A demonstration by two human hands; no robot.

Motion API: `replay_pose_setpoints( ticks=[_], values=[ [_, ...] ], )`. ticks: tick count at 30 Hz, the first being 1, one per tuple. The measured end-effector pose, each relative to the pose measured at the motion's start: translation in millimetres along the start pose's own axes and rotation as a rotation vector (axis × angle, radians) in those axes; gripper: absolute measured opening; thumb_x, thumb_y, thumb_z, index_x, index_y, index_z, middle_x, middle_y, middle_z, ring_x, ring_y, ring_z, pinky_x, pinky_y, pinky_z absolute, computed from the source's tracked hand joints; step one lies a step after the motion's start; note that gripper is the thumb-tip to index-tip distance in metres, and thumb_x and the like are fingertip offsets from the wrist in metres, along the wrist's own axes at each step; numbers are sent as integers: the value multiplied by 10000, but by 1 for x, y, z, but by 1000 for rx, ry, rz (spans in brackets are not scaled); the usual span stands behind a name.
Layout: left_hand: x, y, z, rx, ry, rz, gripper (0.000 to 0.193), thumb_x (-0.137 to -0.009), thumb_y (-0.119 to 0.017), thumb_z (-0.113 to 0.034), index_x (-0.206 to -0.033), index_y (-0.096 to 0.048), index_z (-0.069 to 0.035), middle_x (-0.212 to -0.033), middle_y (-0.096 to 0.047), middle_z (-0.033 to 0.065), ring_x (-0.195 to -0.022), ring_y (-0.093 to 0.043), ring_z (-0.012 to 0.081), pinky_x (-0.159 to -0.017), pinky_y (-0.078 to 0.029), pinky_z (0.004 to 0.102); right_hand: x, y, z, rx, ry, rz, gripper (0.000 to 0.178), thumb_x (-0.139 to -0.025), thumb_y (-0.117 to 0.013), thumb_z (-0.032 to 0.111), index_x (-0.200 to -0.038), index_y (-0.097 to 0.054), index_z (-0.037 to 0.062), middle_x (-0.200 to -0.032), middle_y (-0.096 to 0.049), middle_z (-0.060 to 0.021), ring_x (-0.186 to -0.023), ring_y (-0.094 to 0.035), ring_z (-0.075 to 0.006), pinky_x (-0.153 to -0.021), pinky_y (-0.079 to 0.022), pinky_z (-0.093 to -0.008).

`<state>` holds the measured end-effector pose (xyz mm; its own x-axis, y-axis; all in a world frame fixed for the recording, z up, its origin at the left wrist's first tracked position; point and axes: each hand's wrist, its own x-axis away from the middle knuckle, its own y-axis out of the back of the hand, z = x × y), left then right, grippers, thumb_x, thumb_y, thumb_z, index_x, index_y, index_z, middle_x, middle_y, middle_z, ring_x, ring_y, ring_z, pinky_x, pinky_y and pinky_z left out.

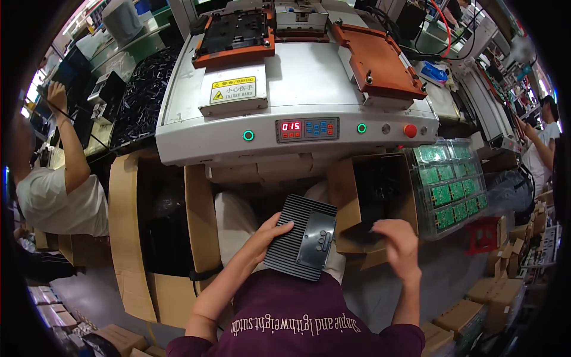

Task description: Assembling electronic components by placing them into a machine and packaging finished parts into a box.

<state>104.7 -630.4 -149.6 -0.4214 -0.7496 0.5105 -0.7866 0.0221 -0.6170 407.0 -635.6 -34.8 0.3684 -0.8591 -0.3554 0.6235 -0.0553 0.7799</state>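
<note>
My left hand [266, 239] is closed on the left edge of a black ribbed metal housing [285, 243], with the thumb lying over its fins. The housing is tilted above my lap. A smooth black panel [315, 240] with several small oval buttons or openings covers its right part. My right hand [397, 241] is raised to the right of the housing, in front of an open cardboard box [343, 190] with dark parts inside. Its fingers are bent together beside a blurred dark patch, and what they hold, if anything, cannot be made out.
Ahead stands a white machine [297, 77] with a lit control panel [307, 129], a red button [410, 130] and orange fixtures [380, 56]. Clear trays of green circuit boards [449, 193] stand right. A tall open carton [132, 238] is at left. Other people [59, 196] work on both sides.
</note>
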Motion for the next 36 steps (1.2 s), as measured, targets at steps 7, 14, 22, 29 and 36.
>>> replay_pose_setpoints(
  ticks=[7,14,22,29,36],
  values=[
    [7,-16,-18,-73,-57,17,420,-880,-636,-216,-1228,-485,-33,-1077,-608,38,-981,-585,108,-859,-472,244,-8,-70,12,-5,447,202,377,-686,-615,-18,-1047,-655,82,-1122,-629,-62,-1078,-594,-245,-937,-481,-405],
    [23,-8,-31,-141,-90,60,429,-877,-633,-193,-1244,-475,-35,-1118,-590,53,-1004,-582,111,-864,-479,252,-13,-69,13,-61,485,409,471,-682,-606,-22,-1143,-608,73,-1153,-603,-85,-1135,-555,-247,-986,-447,-406],
    [24,-25,-38,-78,105,-211,401,-879,-628,-287,-1178,-551,-31,-1052,-644,67,-920,-640,140,-780,-532,278,-4,-76,20,66,554,292,462,-739,-631,51,-1198,-578,38,-1203,-597,-97,-1110,-579,-254,-915,-501,-353],
    [14,22,0,337,218,411,552,-997,-316,-439,-1320,-421,-5,-1101,-621,187,-957,-646,325,-806,-564,420,-38,-24,11,-443,-424,-52,264,-864,-642,153,-1045,-574,-27,-744,-540,9,-673,-475,-45,-616,-423,-224],
    [29,9,-3,-68,32,180,493,-957,-503,-353,-1322,-408,-36,-1108,-587,189,-965,-637,299,-811,-553,414,-185,97,-46,-427,-175,-737,366,-935,-576,263,-1169,-559,-18,-996,-582,-46,-885,-525,-98,-820,-432,-241]
  ],
)
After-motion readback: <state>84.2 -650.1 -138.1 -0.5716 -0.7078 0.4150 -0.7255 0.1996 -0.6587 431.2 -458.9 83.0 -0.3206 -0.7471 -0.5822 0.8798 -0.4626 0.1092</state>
